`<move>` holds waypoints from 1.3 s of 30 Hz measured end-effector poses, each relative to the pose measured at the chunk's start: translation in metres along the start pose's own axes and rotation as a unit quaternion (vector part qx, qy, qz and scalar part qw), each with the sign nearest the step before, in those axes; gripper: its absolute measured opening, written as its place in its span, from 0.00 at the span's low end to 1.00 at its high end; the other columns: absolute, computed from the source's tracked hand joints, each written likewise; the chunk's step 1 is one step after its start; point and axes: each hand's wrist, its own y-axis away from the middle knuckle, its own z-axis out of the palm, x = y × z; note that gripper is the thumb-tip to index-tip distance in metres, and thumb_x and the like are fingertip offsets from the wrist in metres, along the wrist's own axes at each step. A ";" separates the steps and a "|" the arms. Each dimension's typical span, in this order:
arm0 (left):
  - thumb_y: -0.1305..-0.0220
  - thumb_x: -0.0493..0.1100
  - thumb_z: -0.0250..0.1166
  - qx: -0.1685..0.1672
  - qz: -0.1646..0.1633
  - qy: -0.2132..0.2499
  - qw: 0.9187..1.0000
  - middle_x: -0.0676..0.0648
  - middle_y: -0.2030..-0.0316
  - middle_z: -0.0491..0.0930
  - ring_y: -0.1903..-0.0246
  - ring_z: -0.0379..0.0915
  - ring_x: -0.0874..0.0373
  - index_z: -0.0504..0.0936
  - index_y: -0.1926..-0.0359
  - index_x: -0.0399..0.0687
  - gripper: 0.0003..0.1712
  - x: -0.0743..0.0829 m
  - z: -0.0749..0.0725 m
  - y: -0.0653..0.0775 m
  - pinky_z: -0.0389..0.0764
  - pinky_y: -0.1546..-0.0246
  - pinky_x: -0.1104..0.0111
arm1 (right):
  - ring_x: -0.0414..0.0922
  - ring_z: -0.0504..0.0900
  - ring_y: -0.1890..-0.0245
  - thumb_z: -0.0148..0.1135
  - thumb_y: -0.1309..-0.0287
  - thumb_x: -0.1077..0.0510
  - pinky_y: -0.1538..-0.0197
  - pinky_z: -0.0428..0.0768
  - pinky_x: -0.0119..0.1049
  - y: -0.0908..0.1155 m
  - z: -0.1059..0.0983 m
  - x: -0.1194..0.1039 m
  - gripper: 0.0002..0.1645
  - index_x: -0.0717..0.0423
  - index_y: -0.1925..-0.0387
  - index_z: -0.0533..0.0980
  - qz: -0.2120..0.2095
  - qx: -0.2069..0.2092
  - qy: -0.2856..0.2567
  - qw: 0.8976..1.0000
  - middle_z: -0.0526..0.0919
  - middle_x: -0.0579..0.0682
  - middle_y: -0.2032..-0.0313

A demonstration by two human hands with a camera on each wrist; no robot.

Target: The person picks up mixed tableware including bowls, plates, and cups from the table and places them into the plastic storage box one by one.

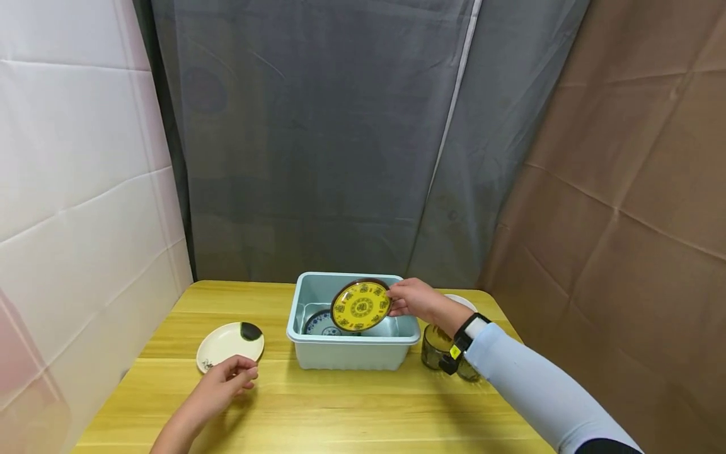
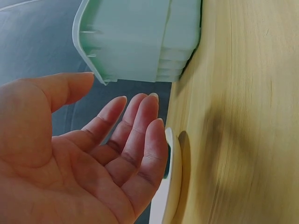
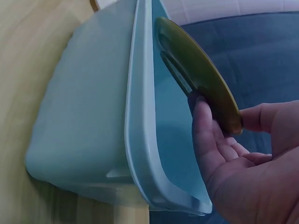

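My right hand pinches a yellow patterned plate with a dark rim by its right edge. The plate is tilted over the opening of a light blue plastic bin. Inside the bin lies a blue and white plate, partly covered by the yellow one in the head view. In the right wrist view the thumb is on one face of the yellow plate and fingers are behind it. My left hand hovers with relaxed, slightly bent fingers and holds nothing. Just beyond it lies a cream plate with a dark green patch.
Right of the bin stand dark glass cups, partly behind my right wrist. A white round item shows behind that forearm. The wooden table is bounded by a grey curtain at the back and cloth at both sides.
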 end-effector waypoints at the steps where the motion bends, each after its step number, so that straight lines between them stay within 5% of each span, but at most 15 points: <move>1: 0.18 0.39 0.66 -0.001 0.000 0.001 1.000 0.41 0.55 0.85 0.56 0.86 0.48 0.81 0.43 0.28 0.15 0.000 0.000 0.000 0.88 0.57 0.62 | 0.43 0.89 0.65 0.56 0.17 0.61 0.56 0.91 0.36 -0.004 0.000 0.000 0.16 0.73 0.44 0.77 0.004 0.000 0.003 1.000 0.87 0.58 0.58; 16: 0.18 0.38 0.65 0.000 0.000 0.001 1.000 0.41 0.55 0.85 0.55 0.86 0.48 0.81 0.43 0.28 0.15 -0.003 0.000 0.001 0.89 0.56 0.61 | 0.49 0.89 0.63 0.57 0.21 0.63 0.34 0.84 0.58 -0.055 0.011 -0.010 0.16 0.75 0.45 0.80 0.049 -0.068 0.089 0.993 0.88 0.62 0.58; 25: 0.18 0.39 0.65 -0.002 -0.001 0.002 1.000 0.41 0.55 0.85 0.55 0.85 0.48 0.80 0.42 0.28 0.16 -0.005 -0.004 0.006 0.88 0.55 0.61 | 0.55 0.90 0.55 0.55 0.21 0.66 0.32 0.82 0.60 -0.072 0.025 -0.014 0.19 0.78 0.39 0.78 0.073 -0.106 0.157 0.979 0.88 0.68 0.51; 39: 0.17 0.39 0.64 0.001 -0.005 0.012 1.000 0.41 0.55 0.85 0.55 0.85 0.49 0.80 0.42 0.27 0.17 -0.007 -0.003 0.009 0.88 0.55 0.62 | 0.55 0.91 0.59 0.54 0.20 0.67 0.38 0.87 0.55 -0.082 0.034 -0.008 0.16 0.78 0.42 0.78 0.117 -0.124 0.196 0.966 0.88 0.69 0.54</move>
